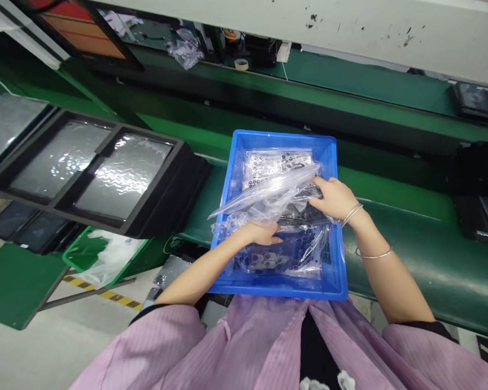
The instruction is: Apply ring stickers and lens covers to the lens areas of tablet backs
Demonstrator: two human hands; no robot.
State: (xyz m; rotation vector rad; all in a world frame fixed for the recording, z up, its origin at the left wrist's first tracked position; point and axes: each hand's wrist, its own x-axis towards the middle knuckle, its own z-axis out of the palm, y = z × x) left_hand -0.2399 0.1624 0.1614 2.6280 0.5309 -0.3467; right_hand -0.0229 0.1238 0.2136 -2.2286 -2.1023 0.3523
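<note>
Clear plastic bag, crumpled, at the centre of the frame, inside a blue bin. A long green work surface runs behind the bin to the right edge. At left, a black tray holds two shiny flat panels. Within the bin, packets of small round parts lie above and below the bag. The right hand pinches the bag's right end; the left hand curls against its lower edge, its grip unclear.
</note>
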